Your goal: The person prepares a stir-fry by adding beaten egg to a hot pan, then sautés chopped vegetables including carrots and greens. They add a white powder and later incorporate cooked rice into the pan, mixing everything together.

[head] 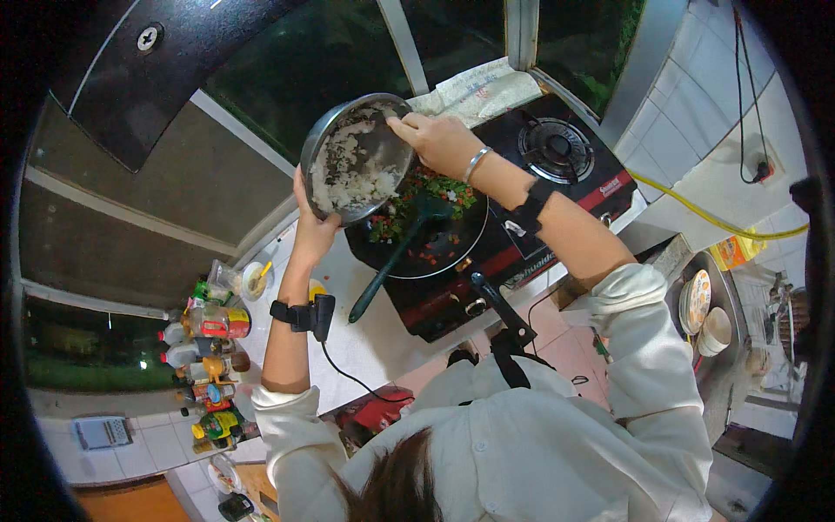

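Both my hands hold a metal bowl [313, 147] tilted over a dark frying pan [466, 251]. My left hand [313, 225] grips its lower left side; my right hand [443, 140] holds the rim at the upper right. White cooked rice [359, 179] lies against the bowl's inner wall. Below, the pan on the gas stove [424, 313] holds chopped green and red vegetables [456, 196] with a few white bits. A dark green spatula [385, 274] rests in the pan, its handle reaching over the near-left rim. The bowl hides part of the pan.
Right of the pan is a second burner [556, 150]. Bottles and jars [215, 359] crowd the counter at left, near a small bowl with a yellow utensil [254, 280]. A sink [721, 385] with stacked bowls [698, 300] is at right. A yellow hose [711, 222] crosses the wall.
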The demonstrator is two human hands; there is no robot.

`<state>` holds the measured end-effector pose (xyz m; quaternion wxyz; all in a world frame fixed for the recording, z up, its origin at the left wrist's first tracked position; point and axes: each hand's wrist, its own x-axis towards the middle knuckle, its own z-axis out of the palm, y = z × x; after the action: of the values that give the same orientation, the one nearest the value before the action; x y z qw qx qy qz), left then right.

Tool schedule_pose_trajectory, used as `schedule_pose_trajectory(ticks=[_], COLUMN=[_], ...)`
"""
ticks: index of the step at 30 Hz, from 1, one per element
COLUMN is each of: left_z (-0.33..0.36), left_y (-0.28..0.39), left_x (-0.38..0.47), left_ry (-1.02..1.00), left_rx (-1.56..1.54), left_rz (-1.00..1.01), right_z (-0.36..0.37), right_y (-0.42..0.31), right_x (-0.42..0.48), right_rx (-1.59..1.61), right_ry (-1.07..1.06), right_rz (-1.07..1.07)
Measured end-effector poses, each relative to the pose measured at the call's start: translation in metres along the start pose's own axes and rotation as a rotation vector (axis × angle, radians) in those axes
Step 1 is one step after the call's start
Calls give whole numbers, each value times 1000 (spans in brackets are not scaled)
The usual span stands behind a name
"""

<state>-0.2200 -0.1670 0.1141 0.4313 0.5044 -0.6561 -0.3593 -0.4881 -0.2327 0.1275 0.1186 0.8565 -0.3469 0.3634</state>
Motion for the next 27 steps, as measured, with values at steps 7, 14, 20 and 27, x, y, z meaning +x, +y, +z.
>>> schedule_pose_trajectory(ticks=[7, 14, 20, 27], left_z=[1, 2, 5, 2], left_y=[8, -5, 0, -2], left_x=[-5, -8, -16, -13], left_ry=[5, 4, 59, 120], left_rx=[-178, -74, 371, 497], left_rz=[-136, 53, 342, 323], right_z=[14, 19, 25, 30], right_y=[-23, -30, -36, -49], right_x=[-20, -9, -35, -31], right_rx=[24, 105, -45, 11], right_ry=[-405, -105, -356, -268], right_rz=[7, 16, -73, 103])
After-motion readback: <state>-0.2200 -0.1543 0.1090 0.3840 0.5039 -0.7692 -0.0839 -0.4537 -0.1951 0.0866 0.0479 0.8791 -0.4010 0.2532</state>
